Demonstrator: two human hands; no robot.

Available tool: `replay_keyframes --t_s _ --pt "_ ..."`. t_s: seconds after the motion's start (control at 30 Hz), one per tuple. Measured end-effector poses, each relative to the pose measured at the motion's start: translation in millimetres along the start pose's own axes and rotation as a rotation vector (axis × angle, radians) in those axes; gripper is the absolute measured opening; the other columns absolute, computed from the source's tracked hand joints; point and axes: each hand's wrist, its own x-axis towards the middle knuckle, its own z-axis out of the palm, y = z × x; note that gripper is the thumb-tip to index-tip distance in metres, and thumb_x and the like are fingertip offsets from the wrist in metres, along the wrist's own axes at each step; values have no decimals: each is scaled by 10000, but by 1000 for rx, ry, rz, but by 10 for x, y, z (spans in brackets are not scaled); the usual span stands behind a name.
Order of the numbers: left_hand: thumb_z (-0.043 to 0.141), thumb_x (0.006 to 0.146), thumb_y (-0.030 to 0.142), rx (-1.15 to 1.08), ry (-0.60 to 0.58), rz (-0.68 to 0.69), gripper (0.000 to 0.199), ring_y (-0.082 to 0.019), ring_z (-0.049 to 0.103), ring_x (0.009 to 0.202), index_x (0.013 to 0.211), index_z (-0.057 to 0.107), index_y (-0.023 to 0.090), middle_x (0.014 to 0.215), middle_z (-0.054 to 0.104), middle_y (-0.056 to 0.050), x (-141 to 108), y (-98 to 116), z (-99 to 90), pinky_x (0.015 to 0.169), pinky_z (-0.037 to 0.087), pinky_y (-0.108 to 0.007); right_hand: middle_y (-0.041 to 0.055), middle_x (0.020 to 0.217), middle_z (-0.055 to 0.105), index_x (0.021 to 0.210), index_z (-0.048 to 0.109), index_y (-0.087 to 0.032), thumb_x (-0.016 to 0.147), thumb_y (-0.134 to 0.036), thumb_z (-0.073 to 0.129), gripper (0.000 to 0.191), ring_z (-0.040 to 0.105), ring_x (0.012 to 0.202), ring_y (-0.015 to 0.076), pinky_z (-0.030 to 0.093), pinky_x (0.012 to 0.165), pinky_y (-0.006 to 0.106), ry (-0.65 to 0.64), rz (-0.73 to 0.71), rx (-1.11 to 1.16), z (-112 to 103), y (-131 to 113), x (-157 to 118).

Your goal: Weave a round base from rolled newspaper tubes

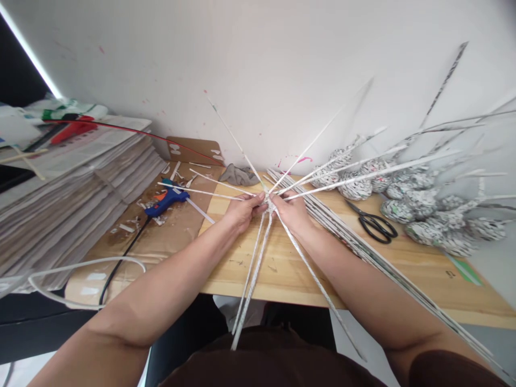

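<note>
Several thin rolled paper sticks (258, 258) cross at one point over the middle of the wooden table and fan out in all directions like spokes. My left hand (244, 210) pinches the crossing from the left, its thumb lying along the top. From the right, my right hand (291, 210) grips the same spot with thumb and bent fingers. Both thumbs nearly meet at the woven centre (268, 200), which the fingers partly cover. Some sticks point up towards the wall; others hang down over the table's front edge towards my lap.
A bundle of paper sticks (355, 242) lies under my right forearm. Black scissors (377, 224) and several woven paper balls (419, 196) sit to the right. On the left are a blue glue gun (167, 200), cardboard with scraps (177, 228) and a tall newspaper stack (92, 183). A grey cloth (238, 175) lies near the wall.
</note>
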Motion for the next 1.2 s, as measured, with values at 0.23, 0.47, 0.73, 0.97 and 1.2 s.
replay_keyframes --t_s 0.23,0.47,0.73,0.97,1.2 --pt "762 723 128 17 -86 -3 108 -106 640 667 784 689 75 759 681 -51 -13 46 -19 617 555 -192 4 579 627 771 668 -165 747 -409 645 245 536 437 125 441 402 242 -92 -37 -72 -119 -61 88" --pt "769 639 24 182 -337 -24 569 -197 699 898 1177 643 162 1095 704 -104 -42 48 -80 740 576 -263 -7 555 593 742 641 -166 709 -389 687 230 489 432 106 377 381 229 -231 14 -126 -445 -151 315" --pt "726 771 169 167 -191 -42 222 -163 704 679 979 688 105 785 723 -85 62 33 -124 577 565 -215 -6 576 588 766 636 -181 742 -409 681 234 480 443 103 371 398 230 -364 9 -214 -450 -136 285" --pt "875 571 181 199 -207 -80 297 -125 658 588 775 675 99 676 689 -47 34 65 -136 555 544 -192 -16 536 574 801 657 -153 802 -335 606 189 467 430 101 369 434 230 -475 20 -358 -424 -198 209" --pt "911 476 238 284 -247 50 463 -147 660 631 871 706 110 727 710 -47 23 12 -133 615 546 -245 39 769 716 844 723 -151 808 -238 587 165 623 699 156 452 636 250 -418 -115 -563 -370 -217 162"
